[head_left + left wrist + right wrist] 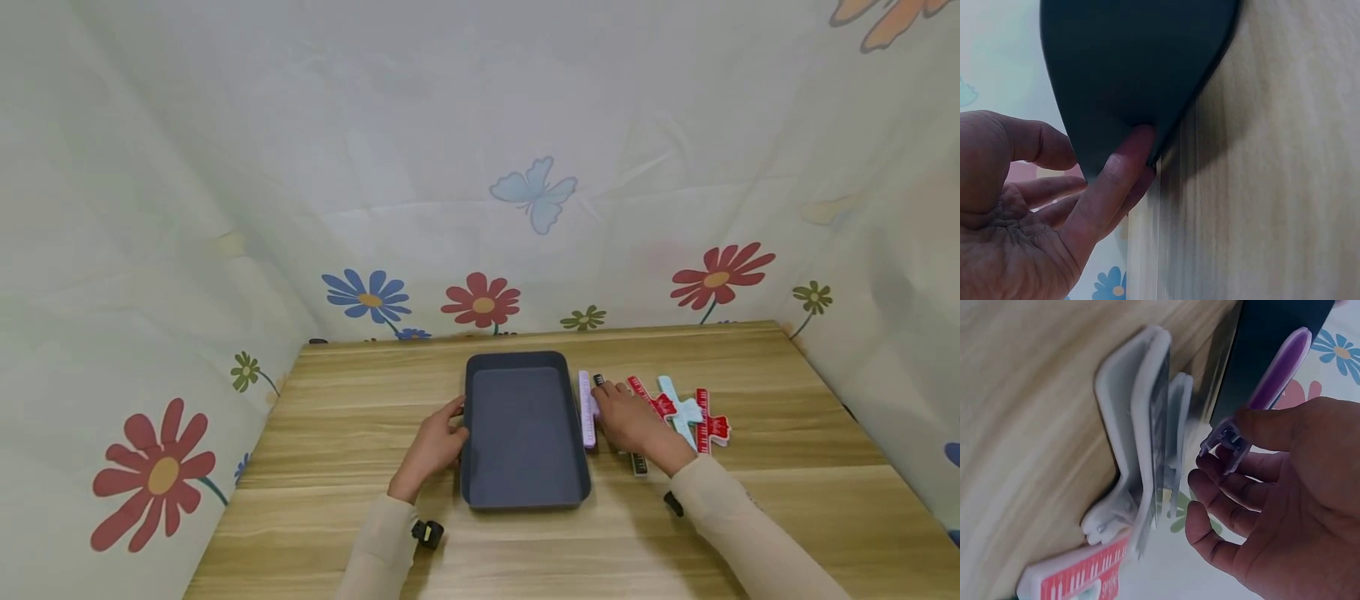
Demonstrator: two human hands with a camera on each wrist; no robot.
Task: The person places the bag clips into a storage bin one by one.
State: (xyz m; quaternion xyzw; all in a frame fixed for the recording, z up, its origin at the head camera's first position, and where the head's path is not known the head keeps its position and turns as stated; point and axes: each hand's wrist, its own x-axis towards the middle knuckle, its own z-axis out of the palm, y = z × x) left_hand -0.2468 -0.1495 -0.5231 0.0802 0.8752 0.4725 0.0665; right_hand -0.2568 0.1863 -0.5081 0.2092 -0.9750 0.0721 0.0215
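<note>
A dark grey rectangular tray (pixel 525 442) lies on the table. My left hand (pixel 435 446) is at its left side; in the left wrist view the fingertips (pixel 1138 144) touch the tray's outer wall and the thumb lies by its rim. Along the tray's right side is a long purple clip (pixel 587 408) with ruler-like marks. My right hand (pixel 630 421) pinches this clip by its handle between thumb and fingers, as the right wrist view shows. Just beneath that hand lies a black-faced clip (pixel 639 464), partly hidden by it.
To the right lie a red clip (pixel 637 387), a light blue clip (pixel 666 387) and another red clip (pixel 702 400), close together and partly overlapping. The wood-grain table (pixel 360 400) meets a white curtain (pixel 420 250) printed with flowers at the back.
</note>
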